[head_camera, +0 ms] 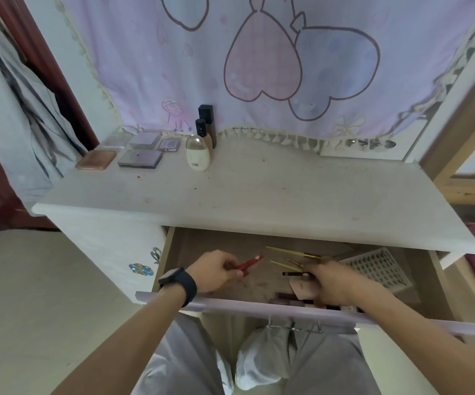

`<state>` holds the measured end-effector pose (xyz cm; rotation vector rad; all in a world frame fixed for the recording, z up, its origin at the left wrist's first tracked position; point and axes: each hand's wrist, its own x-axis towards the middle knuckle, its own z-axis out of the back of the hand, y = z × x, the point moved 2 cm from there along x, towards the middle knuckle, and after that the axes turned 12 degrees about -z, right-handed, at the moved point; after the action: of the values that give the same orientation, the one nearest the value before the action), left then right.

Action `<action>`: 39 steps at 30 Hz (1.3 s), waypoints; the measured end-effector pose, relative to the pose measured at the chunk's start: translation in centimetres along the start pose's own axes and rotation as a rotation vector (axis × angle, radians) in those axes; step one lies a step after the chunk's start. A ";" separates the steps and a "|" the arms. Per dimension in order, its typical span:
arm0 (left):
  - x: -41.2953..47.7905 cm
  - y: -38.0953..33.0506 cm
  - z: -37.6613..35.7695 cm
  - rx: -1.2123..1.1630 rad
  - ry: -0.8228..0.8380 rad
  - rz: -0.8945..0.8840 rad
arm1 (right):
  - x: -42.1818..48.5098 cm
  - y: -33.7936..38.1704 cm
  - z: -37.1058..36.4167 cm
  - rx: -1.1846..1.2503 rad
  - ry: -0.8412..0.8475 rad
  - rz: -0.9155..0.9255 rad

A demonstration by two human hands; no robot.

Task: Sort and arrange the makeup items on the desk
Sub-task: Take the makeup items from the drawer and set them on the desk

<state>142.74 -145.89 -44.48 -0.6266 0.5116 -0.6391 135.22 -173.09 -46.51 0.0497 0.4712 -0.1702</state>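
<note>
Red pencil [249,263] sits in my left grip [216,270], fingers curled round its near end inside the open drawer [259,306], its long axis slanting from front-left to back-right, tip away from me, ready to lift out, I judge. My right grip [333,283] covers the end of a dark pencil [293,273] beside the gold-handled brushes [290,252]; whether it pinches, I cannot tell. Palettes [139,158] and bottles [202,143] stand grouped at the far left corner of the worktop [259,195].

Palettes [139,158] flat, desk [259,195] back-left; bottles [199,152] upright beside; red pencil [249,263], gold brushes [290,252] held in drawer [216,243].
</note>
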 end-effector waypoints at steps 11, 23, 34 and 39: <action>-0.8 -0.8 -0.2 -0.288 -0.155 0.025 | -0.3 -0.7 0.2 0.010 -0.079 0.030; -2.2 -0.1 1.2 -0.464 -0.262 -0.039 | -2.9 -0.7 2.1 0.388 -0.103 0.063; -4.6 2.0 7.8 -0.886 -0.744 -0.020 | -0.7 7.7 9.9 1.138 -0.313 0.236; -5.3 3.3 10.7 -0.976 -0.914 0.021 | 4.1 13.8 13.6 1.246 -0.431 0.219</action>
<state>146.89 -136.21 -37.90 -1.7146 -0.0800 0.0145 147.28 -161.34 -36.20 1.2551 -0.1325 -0.2303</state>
